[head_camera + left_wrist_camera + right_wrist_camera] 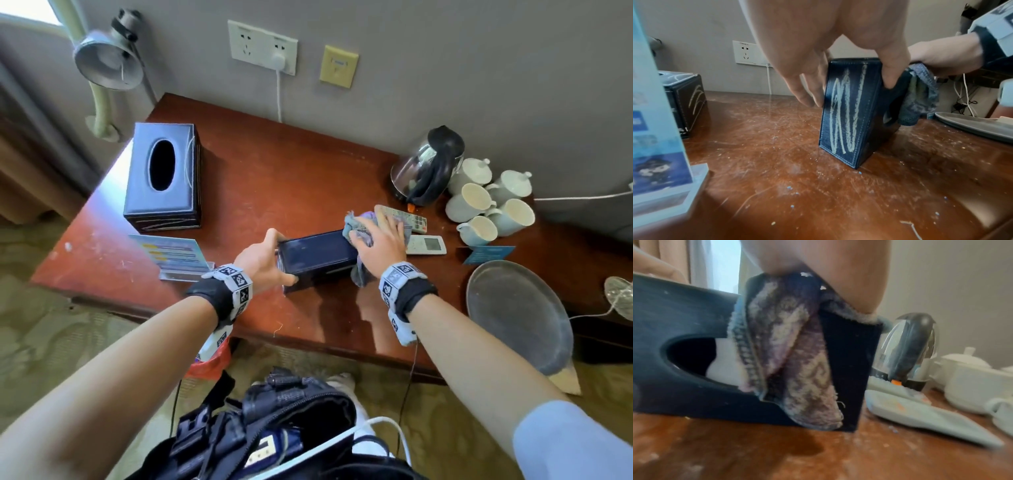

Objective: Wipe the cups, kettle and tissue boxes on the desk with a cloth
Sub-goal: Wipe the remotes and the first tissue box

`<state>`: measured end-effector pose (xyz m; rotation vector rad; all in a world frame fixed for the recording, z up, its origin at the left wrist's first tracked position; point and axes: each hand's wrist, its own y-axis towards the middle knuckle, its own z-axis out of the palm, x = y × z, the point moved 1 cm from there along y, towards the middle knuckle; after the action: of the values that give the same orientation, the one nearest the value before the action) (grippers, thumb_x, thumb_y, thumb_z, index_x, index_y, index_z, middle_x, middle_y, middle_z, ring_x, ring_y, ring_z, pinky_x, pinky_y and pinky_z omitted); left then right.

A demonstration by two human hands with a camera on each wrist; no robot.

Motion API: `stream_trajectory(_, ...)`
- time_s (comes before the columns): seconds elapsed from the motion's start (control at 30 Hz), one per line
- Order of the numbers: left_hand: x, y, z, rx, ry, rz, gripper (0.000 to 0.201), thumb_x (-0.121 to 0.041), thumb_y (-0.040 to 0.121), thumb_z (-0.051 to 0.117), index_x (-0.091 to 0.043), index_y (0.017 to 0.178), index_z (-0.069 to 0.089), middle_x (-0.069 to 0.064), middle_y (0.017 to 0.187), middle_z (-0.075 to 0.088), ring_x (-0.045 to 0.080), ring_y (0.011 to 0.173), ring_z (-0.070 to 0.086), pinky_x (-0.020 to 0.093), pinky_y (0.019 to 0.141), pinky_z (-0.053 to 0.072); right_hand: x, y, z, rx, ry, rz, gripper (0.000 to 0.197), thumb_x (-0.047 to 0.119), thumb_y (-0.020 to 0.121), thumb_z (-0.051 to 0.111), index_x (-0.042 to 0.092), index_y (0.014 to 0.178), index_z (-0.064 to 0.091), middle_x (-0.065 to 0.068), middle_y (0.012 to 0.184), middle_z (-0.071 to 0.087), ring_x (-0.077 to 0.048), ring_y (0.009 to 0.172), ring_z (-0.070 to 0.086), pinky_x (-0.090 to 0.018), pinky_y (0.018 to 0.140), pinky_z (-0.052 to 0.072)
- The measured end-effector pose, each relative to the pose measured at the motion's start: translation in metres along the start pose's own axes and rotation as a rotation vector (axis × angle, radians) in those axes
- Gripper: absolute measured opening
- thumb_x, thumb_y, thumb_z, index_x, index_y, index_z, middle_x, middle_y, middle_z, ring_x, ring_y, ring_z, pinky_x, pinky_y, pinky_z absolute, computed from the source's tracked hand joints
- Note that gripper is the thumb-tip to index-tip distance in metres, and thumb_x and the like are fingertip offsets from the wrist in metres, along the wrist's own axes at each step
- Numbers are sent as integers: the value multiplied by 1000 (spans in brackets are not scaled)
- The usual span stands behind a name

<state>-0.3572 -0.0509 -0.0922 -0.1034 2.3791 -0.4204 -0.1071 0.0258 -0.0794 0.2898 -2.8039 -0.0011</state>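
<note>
A small dark tissue box [318, 257] lies on its side mid-desk, its oval opening facing me. My left hand [274, 260] grips its left end, which bears a chalk scribble [849, 113]. My right hand [380, 236] holds a purple-grey cloth [359, 229] on the box's right end, fingers curved over it. The cloth [793, 353] hangs down across the box's front face. A larger dark tissue box [164, 174] stands at the back left. The steel kettle [428, 168] and several white cups [479, 202] stand at the right.
Two remotes [428, 245] lie just beyond my right hand. A grey plate [517, 311] overhangs the desk's front right edge, and a clear sign stand [171, 255] sits left of my left wrist. A lamp [106, 58] hangs beyond the desk's back left corner.
</note>
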Motion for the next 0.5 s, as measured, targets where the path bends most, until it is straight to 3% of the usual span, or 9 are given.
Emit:
stream_trajectory(0.07,-1,0,0,3,9,2,75,-41,62,86,-35,109,28,1,107,68,25,91,67,43,82,56,22,-12,7,-62,42,-11,38,40,96,50,29,131,62,-4,150,47,-35,141,33,-46,119,14)
stream_trajectory(0.17,-2,0,-1,-2,13,16,73,-40,63,85,-29,108,29,3,101,68,28,91,68,43,80,56,77,-38,28,-129,86,-242,36,41,94,50,26,121,68,-6,133,62,-40,126,49,-44,112,24)
stream_trajectory(0.27,-1,-1,0,-4,2,13,63,-33,70,79,-20,105,29,7,87,66,36,81,67,43,72,55,110,-52,45,14,101,-366,40,35,93,49,23,129,64,-5,143,54,-38,138,38,-45,119,16)
stream_trajectory(0.33,1,-1,-1,-8,-31,5,67,-36,68,82,-19,110,33,5,95,68,31,85,68,43,76,56,97,-43,41,53,70,-411,42,32,93,49,22,132,61,-5,147,50,-35,141,37,-46,120,16)
stream_trajectory(0.43,2,-3,0,-21,-79,-6,73,-37,64,87,-24,114,35,2,108,69,24,97,68,43,81,57,65,-18,28,52,70,-273,39,28,98,50,21,135,59,-5,151,46,-31,142,36,-41,119,14)
stream_trajectory(0.5,3,-4,1,-23,-81,-12,72,-37,64,87,-26,112,34,3,107,68,24,97,68,43,80,56,65,-15,29,-5,69,-185,36,27,97,52,22,131,62,-5,146,51,-34,138,39,-45,118,17)
